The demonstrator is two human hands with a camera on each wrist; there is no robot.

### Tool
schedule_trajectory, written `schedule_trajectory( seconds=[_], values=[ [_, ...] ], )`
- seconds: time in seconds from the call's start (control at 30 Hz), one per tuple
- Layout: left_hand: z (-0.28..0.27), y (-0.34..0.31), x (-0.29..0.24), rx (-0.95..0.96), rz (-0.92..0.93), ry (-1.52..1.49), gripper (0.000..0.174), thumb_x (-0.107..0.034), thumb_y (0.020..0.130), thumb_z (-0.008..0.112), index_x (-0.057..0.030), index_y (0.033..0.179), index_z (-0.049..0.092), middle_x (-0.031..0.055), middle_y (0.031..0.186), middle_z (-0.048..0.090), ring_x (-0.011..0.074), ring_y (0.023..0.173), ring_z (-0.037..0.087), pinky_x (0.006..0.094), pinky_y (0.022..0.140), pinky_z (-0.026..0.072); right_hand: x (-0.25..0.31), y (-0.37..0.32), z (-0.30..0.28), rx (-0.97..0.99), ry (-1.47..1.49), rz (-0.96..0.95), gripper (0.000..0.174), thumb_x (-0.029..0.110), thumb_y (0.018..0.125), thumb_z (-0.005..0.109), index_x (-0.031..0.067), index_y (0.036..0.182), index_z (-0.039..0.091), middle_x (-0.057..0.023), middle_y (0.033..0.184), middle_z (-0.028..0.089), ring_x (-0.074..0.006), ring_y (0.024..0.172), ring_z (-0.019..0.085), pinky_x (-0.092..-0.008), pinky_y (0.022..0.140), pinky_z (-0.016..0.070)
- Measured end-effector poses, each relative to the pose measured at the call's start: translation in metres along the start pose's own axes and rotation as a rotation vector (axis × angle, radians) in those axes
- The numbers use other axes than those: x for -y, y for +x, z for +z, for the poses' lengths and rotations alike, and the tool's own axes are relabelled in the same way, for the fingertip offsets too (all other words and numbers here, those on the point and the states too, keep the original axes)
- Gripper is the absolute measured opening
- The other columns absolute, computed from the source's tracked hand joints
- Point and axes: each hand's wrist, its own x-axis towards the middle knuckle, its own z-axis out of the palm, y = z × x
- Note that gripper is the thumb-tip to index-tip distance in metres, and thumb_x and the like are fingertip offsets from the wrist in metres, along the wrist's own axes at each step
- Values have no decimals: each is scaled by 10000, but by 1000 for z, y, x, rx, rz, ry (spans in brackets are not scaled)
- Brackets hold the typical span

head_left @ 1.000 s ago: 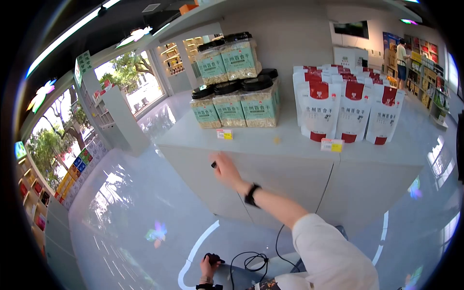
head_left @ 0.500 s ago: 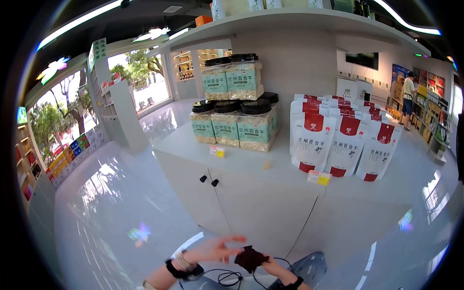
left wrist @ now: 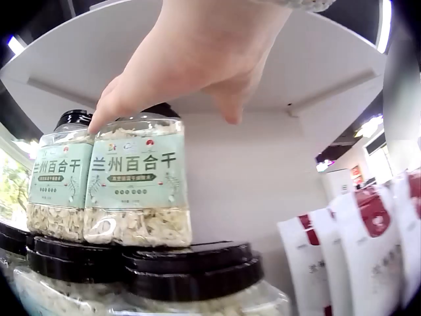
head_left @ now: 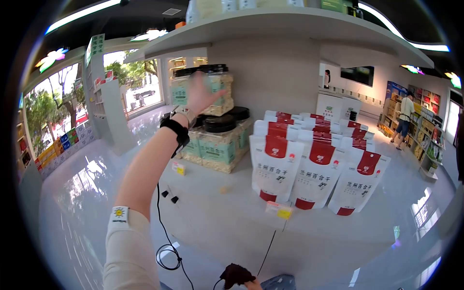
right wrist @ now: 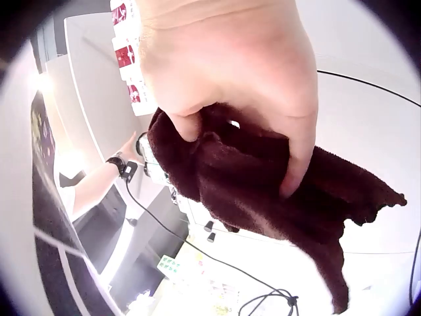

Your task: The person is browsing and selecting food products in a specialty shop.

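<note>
My left hand (head_left: 199,95) reaches out at the top row of stacked clear jars, blurred in the head view. From the left wrist, the hand (left wrist: 191,59) appears over the front upper jar (left wrist: 138,178), fingers extended beside its black lid and thumb held apart. This jar has a pale green label and pale dried flakes inside. Below stand more jars with wide black lids (left wrist: 191,270). Low in the head view, my right hand (head_left: 252,284) grips a dark maroon cloth (head_left: 236,274). The cloth (right wrist: 243,178) hangs in folds between thumb and fingers in the right wrist view.
White-and-red pouches (head_left: 316,176) stand in rows right of the jars. Price tags (head_left: 279,210) sit along the counter (head_left: 227,208). A shelf (head_left: 290,29) overhangs the display. A black cable (head_left: 166,232) hangs near the left arm. Another person (head_left: 405,116) stands at far shelves.
The right hand has drawn back from the cabinet front and now holds the cloth, which was in the left hand. The left hand has risen to the upper jars. The head view has moved closer.
</note>
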Motion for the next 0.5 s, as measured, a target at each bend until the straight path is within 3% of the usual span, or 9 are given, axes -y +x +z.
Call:
schedule_trajectory(
  seconds=[0.07, 0.13, 0.2, 0.27, 0.33, 0.43, 0.5],
  values=[
    [19, 25, 0, -3, -75, 128, 1082, -666, 643, 605, -2, 1371, 159, 313, 1266, 360, 393, 1202, 366, 392, 958, 352, -10, 7, -3, -19, 13, -3, 462, -24, 740, 475, -13, 1201, 456, -118, 1124, 548, -186, 1059, 478, -300, 927, 348],
    [84, 72, 55, -216, 41, 239, 1086, -700, 620, 594, 26, 1338, 224, 278, 1225, 420, 349, 1148, 440, 387, 931, 382, -18, 13, -6, -36, 49, -12, 483, -26, 731, 474, -14, 1213, 448, -125, 1139, 542, -194, 1075, 472, -301, 939, 339],
    [76, 65, 31, -131, -69, 195, 1045, -666, 601, 640, -6, 1314, 254, 225, 1258, 383, 326, 1159, 392, 438, 930, 354, -25, 14, -9, -44, 86, -25, 503, -28, 723, 472, -15, 1225, 439, -132, 1153, 536, -201, 1091, 466, -302, 951, 330],
    [93, 78, 57, -93, 6, 70, 1106, -661, 585, 649, -105, 1387, 129, 188, 1395, 223, 337, 1301, 190, 552, 994, 238, -35, 13, -12, -39, 118, -67, 524, -31, 714, 470, -16, 1236, 431, -138, 1167, 530, -209, 1107, 460, -303, 963, 321],
    [102, 74, 52, -141, -62, 63, 1089, -648, 577, 664, -124, 1382, 152, 187, 1375, 254, 327, 1285, 229, 569, 974, 258, -45, 15, -16, -39, 133, -103, 544, -33, 706, 469, -17, 1248, 422, -145, 1182, 524, -216, 1123, 454, -305, 975, 312],
    [109, 68, 46, -268, -71, 36, 1091, -628, 578, 672, -123, 1384, 137, 184, 1364, 267, 314, 1264, 269, 580, 944, 290, -51, 15, -20, -133, 156, 149, 539, 87, 781, 547, -4, 1279, 362, -148, 1187, 484, -231, 1092, 451, -336, 945, 350],
    [110, 63, 48, -315, -20, -49, 1097, -613, 580, 674, -135, 1390, 111, 197, 1351, 265, 323, 1248, 279, 571, 938, 292, -53, 13, -23, -145, 131, 171, 524, 86, 772, 546, -5, 1262, 383, -146, 1158, 503, -229, 1068, 465, -331, 927, 361]
  ],
)
